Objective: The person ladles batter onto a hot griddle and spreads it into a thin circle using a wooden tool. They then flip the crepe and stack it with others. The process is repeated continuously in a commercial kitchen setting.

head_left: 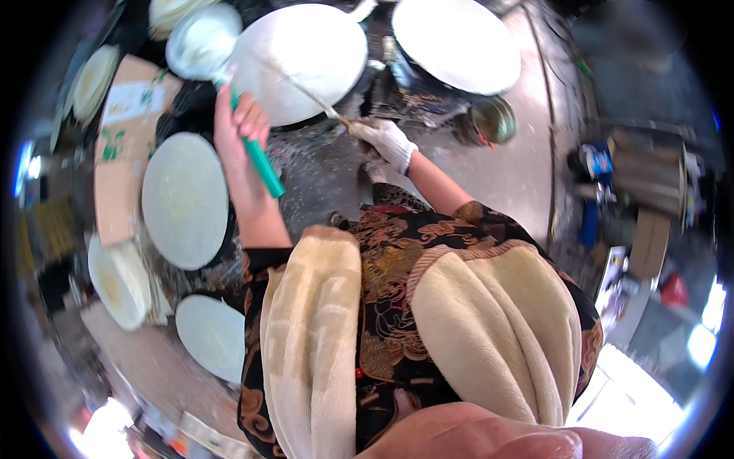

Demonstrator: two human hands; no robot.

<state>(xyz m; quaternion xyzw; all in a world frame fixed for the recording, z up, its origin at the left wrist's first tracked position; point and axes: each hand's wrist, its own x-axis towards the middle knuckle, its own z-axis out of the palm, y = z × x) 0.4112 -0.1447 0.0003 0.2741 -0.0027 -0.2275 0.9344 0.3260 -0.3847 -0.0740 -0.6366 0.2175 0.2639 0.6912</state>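
- Far left, a stack of thin, pale, round sheets (95, 83) leans at the edge of things, blurred, beside a long brown cardboard piece with green print (116, 187).
- Below the cardboard, here's a second stack of pale round sheets (122, 284), the top one faintly browned in the middle.
- Next along, a large pale grey-white flat disc (185, 200) lies just right of the cardboard, with a smaller whitish disc (210, 336) below it.
- Up top, a round white shallow vessel (202, 42), and the upper end of a long green handle (264, 170) reaches its near rim; blur hides whether they join.
- And there's the bare left hand (245, 118), fingers wrapped firmly round that green handle!
- Right beside the vessel, a big bright white round disc (302, 57) sits beyond the hands.
- Over its near right edge slants a long thin stick (312, 96).
- The right hand (386, 143), in a white knitted glove, closes on the stick's near end.
- Farther right, another bright white round disc (456, 46), well apart from the gloved hand.
- Just below it, a round metal tin (495, 121), open at the top, near the dark clutter.
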